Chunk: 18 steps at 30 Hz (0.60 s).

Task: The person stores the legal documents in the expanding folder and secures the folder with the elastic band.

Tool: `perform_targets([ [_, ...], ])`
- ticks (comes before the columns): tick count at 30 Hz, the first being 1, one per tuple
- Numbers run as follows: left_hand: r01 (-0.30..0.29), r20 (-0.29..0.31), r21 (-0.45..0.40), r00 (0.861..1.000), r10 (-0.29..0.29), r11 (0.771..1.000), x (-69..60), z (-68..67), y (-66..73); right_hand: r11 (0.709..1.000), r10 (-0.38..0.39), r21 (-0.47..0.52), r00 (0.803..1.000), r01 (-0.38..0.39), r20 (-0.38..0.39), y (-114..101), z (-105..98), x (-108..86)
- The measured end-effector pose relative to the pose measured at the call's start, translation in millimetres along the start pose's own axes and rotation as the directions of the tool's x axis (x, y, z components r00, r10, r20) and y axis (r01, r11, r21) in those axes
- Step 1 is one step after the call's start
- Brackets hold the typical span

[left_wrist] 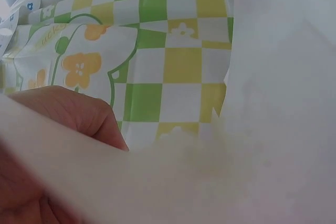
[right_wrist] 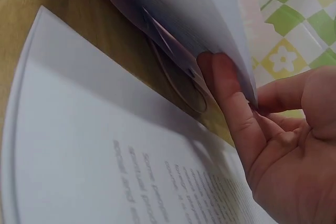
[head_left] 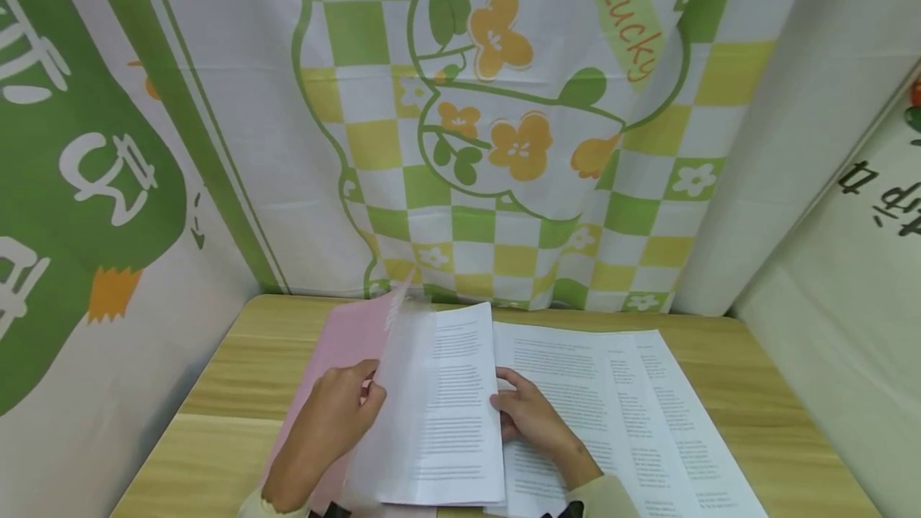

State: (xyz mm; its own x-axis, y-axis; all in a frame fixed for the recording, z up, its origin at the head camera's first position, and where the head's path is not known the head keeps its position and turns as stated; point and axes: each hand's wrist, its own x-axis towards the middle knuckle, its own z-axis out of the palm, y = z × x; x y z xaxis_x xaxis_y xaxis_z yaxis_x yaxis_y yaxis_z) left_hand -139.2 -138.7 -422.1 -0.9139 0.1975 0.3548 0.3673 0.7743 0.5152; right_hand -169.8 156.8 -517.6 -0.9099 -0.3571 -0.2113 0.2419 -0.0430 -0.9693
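Note:
A pink folder (head_left: 352,334) lies opened on the table, with a translucent sleeve (head_left: 406,358) raised from its left side. My left hand (head_left: 331,414) pinches the sleeve's left edge between thumb and fingers; in the left wrist view the blurred sleeve partly covers that hand (left_wrist: 63,119). Printed sheets (head_left: 464,422) lie partly under the sleeve, their right part exposed. At their right edge my right hand (head_left: 536,418) grips them, thumb on top and fingers beneath. The right wrist view shows the right hand (right_wrist: 289,140) holding the lifted edge of the stack (right_wrist: 194,14).
More printed sheets (head_left: 576,390) overlap in a spread to the right, partly under the right hand. A thin cord loop (right_wrist: 178,87) hangs by the folder. The wooden table (head_left: 223,390) meets a patterned curtain (head_left: 518,254) behind and cloth on both sides.

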Motion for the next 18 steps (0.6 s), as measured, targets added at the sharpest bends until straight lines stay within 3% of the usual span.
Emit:
perform_targets([
  [11,0.005,-0.004,0.011,1.000,-0.005,1.000,-0.3,0.3,0.5,1.000,0.007,0.023,0.999,-0.007,0.034,1.9,16.1,8.6],
  [18,0.000,0.009,0.021,1.000,0.000,1.000,0.8,-1.7,1.3,0.998,0.044,0.050,0.999,-0.045,0.012,0.6,23.5,13.1],
])
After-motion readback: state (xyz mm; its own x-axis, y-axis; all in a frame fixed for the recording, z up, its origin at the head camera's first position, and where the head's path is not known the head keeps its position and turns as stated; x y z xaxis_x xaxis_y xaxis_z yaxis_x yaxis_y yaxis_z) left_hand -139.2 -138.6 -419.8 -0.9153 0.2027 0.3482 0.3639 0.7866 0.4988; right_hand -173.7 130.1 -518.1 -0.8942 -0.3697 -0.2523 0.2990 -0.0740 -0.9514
